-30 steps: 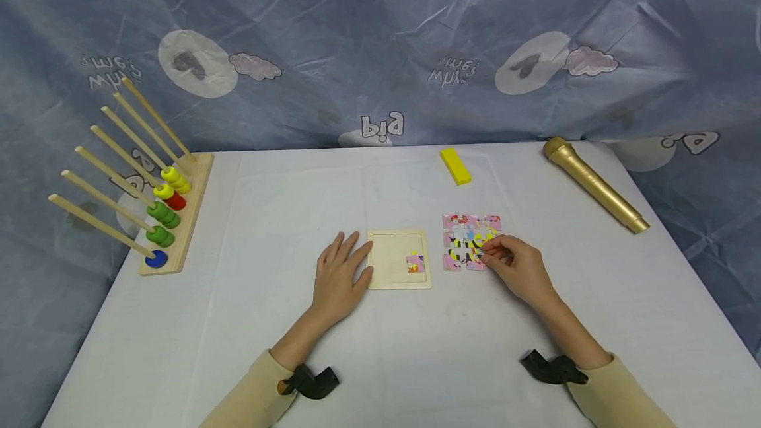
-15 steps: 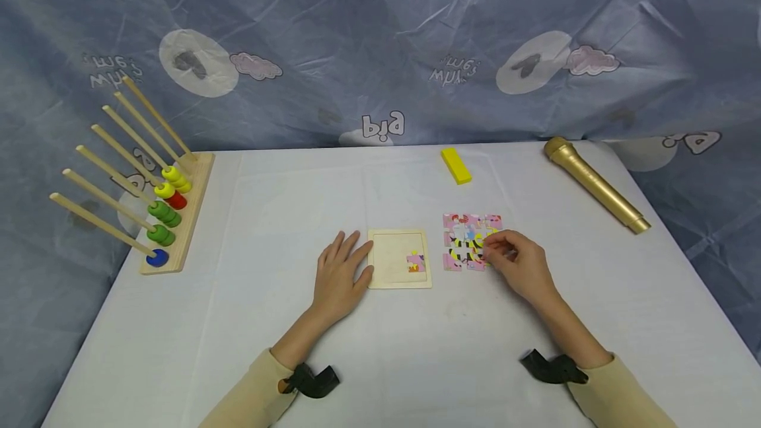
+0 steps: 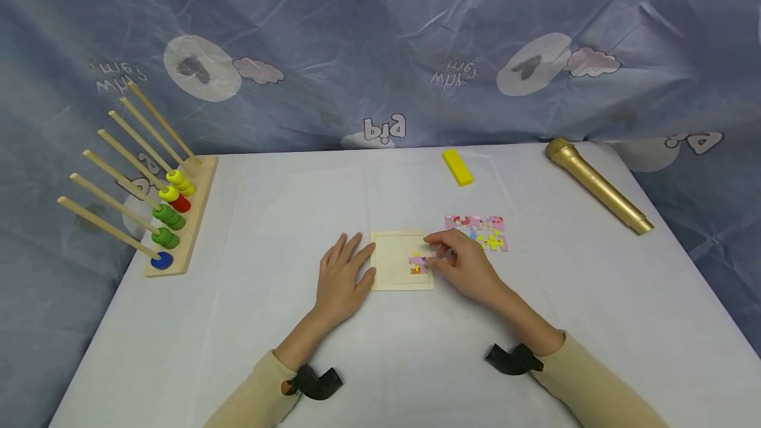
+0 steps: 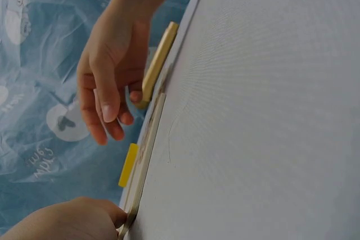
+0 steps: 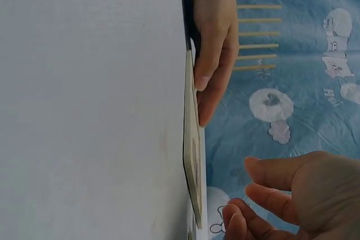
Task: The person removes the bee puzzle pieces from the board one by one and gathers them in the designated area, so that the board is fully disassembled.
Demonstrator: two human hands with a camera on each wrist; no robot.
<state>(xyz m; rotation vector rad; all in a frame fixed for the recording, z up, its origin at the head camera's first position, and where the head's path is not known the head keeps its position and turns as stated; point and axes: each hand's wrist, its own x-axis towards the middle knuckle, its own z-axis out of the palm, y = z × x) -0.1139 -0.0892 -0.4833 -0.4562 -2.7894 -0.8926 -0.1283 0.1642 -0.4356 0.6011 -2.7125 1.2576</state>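
A square wooden puzzle board [image 3: 389, 259] lies on the white table with one pink puzzle piece [image 3: 417, 265] at its lower right. My left hand [image 3: 342, 279] rests palm down, spread fingers out, with thumb and forefinger touching the board's left edge. My right hand [image 3: 466, 268] hovers at the right edge, its thumb tip beside the pink piece. In the right wrist view, the thumb and fingers [image 5: 270, 167] are apart with nothing visible between them. More puzzle pieces [image 3: 495, 242], pink and yellow, lie together right of the board, partly covered by the right hand.
A wooden counting stand [image 3: 199, 207] with pegs and coloured beads is at the far left. Behind the pieces lies a yellow block [image 3: 458, 168]. A gold microphone [image 3: 600, 187] lies at the back right. A blue patterned cloth [image 3: 333, 51] hangs behind the table.
My right hand has moved left from the loose puzzle pieces to the board's right edge. The left hand has stayed at the board's left edge.
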